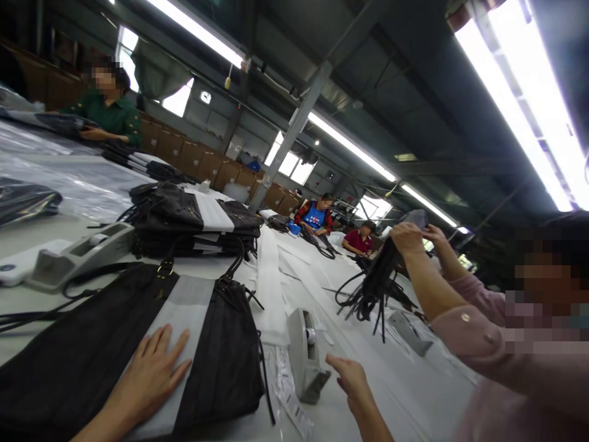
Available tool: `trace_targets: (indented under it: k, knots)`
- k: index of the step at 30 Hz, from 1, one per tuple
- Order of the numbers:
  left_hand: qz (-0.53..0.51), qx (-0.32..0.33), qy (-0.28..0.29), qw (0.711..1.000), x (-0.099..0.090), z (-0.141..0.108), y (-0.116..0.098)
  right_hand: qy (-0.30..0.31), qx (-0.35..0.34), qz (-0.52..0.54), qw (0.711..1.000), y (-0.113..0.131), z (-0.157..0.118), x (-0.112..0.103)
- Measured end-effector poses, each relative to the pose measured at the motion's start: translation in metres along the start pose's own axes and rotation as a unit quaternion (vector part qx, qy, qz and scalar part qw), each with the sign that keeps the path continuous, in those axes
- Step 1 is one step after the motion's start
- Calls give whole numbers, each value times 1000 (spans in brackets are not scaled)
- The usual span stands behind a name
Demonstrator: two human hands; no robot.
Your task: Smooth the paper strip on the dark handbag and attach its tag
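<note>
A dark handbag (225,368) lies flat on the table in front of me, with a whitish wrapping strip (184,301) across its middle. My left hand (154,368) presses flat on that strip, fingers spread. Just right of the bag stands a grey tape dispenser (306,356). Close to its front end is my right hand (352,377), index finger stretched toward it and fingertips apart; I see nothing held in it. The bag's handles and thin straps trail to the left and over its right side.
Behind the bag is a stack of wrapped dark bags (193,215), with another tape dispenser (83,255) to its left. White sheets (271,288) lie along the table (368,380). At right, a co-worker's hands (409,239) hold up a dark strapped bag (380,276). Other people work farther back.
</note>
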State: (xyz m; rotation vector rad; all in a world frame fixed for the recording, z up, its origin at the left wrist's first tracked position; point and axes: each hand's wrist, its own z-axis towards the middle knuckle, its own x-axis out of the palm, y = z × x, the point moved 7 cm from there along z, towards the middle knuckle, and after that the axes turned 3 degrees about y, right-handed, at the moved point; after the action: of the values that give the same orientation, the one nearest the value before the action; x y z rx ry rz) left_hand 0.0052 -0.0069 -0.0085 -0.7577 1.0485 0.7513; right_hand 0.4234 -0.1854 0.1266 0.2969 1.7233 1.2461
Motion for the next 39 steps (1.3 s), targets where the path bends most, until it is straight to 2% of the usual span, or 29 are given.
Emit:
trace_targets:
  k: [4,7,12,16,20,25,32,39]
  knots:
    - [17,10,-2,1000,4,-1,1,7,30,1,1000,-16,-18,-12]
    - [20,10,-3,1000,3,-2,0,4,47,9,999,-37,-34,-12]
    - [31,10,1,999,1,-2,-2,0,100,94,991,-76,-50,8]
    - [40,11,8,999,1,-1,-3,12,109,171,979,-93,-48,26]
    - [52,24,1,998,2,-1,-3,-6,78,168,983,-98,-38,30]
    - [54,25,-22,998,2,-1,-1,-14,71,153,985,-104,-29,28]
    - [62,43,-26,997,5,-3,-2,-14,58,117,991,-105,-28,21]
    - [5,40,-34,999,1,-5,-2,-9,37,69,997,-98,-28,21]
